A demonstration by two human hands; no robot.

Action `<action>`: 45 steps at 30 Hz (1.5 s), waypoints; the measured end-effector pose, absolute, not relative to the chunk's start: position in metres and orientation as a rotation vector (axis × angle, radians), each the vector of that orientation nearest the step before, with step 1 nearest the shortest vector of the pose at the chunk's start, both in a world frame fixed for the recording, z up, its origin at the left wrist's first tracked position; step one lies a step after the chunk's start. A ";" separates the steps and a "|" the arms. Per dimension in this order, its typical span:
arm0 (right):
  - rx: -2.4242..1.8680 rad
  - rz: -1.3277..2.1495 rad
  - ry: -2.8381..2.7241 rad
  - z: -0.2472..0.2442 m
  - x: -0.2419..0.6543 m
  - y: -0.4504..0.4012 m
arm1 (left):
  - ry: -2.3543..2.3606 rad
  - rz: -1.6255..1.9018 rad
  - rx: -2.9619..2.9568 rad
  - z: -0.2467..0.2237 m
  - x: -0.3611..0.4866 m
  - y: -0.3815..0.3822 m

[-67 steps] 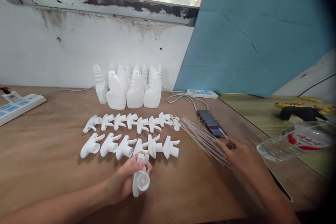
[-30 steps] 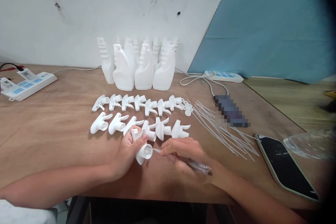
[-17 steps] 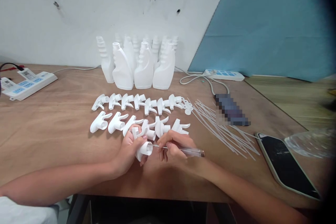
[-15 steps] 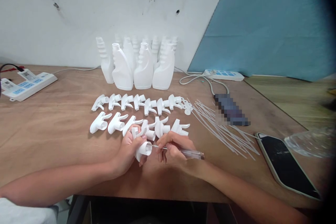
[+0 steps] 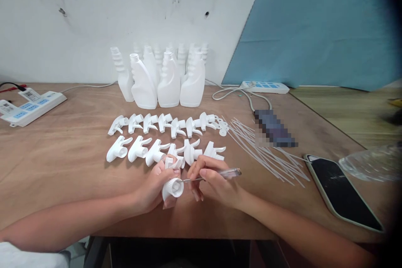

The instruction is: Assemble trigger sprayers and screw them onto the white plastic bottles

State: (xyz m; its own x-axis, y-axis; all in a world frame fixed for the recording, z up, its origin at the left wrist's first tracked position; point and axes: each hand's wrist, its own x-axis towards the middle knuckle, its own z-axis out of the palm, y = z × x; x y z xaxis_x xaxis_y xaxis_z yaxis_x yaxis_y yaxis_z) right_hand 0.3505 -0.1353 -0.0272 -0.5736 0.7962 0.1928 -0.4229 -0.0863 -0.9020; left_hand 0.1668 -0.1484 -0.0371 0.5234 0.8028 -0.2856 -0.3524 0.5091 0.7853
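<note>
My left hand (image 5: pixel 156 182) is closed round a white trigger spray head (image 5: pixel 173 187), whose round collar faces right. Between the fingers of my right hand (image 5: pixel 216 178) is a thin screwdriver-like tool (image 5: pixel 230 173) with a clear handle. Its metal tip points left and meets the collar's opening; whether it touches the inside is too small to tell. Just beyond my hands lie two rows of white spray heads (image 5: pixel 137 149). Small white rings (image 5: pixel 222 132) sit at the right end of the back row, beside a spread of thin white tubes (image 5: pixel 266 150).
White bottles (image 5: pixel 169 83) stand near the wall. Power strips lie at the left (image 5: pixel 37 106) and back right (image 5: pixel 265 87). A pixelated dark object (image 5: pixel 274 129), a phone (image 5: pixel 342 190) and a clear plastic item (image 5: pixel 372 163) are on the right.
The spray head in my left hand has turned and its collar sits slightly lower. My right hand has tilted the tool, raising its handle end, and the tip now meets the collar. The view has shifted slightly.
</note>
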 end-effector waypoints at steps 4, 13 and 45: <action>-0.418 2.054 -1.164 -0.027 0.350 -0.130 | 0.710 0.695 0.749 -0.033 0.168 -0.150; -0.561 1.972 -1.332 -0.020 0.346 -0.137 | 0.717 0.675 0.711 -0.033 0.167 -0.146; -0.696 1.409 -1.708 -0.015 0.360 -0.127 | 0.694 0.683 0.711 -0.041 0.171 -0.147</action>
